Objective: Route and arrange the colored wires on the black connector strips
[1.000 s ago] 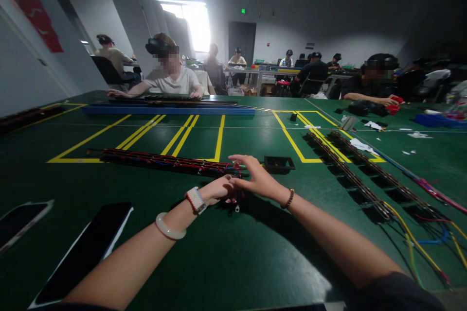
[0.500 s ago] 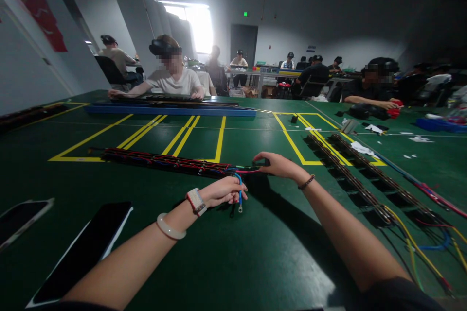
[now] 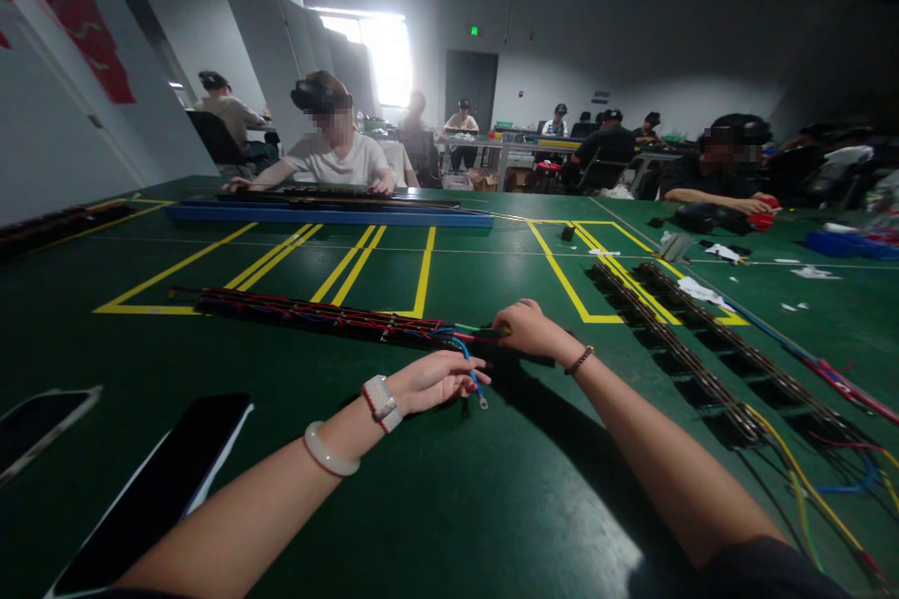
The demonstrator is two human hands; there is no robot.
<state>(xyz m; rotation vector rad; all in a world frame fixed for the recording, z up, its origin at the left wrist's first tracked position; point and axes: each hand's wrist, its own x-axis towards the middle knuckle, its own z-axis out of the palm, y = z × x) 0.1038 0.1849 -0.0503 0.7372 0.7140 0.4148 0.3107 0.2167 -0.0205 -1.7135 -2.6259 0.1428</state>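
A long dark wiring assembly [image 3: 316,311] with red and blue wires lies across the green table in front of me. From its right end a blue wire [image 3: 464,349] with a metal ring terminal [image 3: 483,403] bends down over the fingers of my left hand [image 3: 439,381]. That hand is palm inward, its fingers loosely around the blue wire. My right hand [image 3: 532,329] is closed on the red and green wires at the assembly's end, thumb and fingers pinched together. A dark strip [image 3: 537,357] shows under the right wrist, partly hidden.
Two more wired strips [image 3: 674,356] lie at the right, with yellow and blue leads. A phone [image 3: 161,487] and another dark device [image 3: 46,426] lie at the left. A blue tray [image 3: 330,214] stands across the table before a co-worker [image 3: 337,150]. Yellow tape marks the tabletop.
My right hand has gone from a spread grasp to a closed pinch on the wires. My left hand has shifted slightly right, and the ring terminal has swung right with it.
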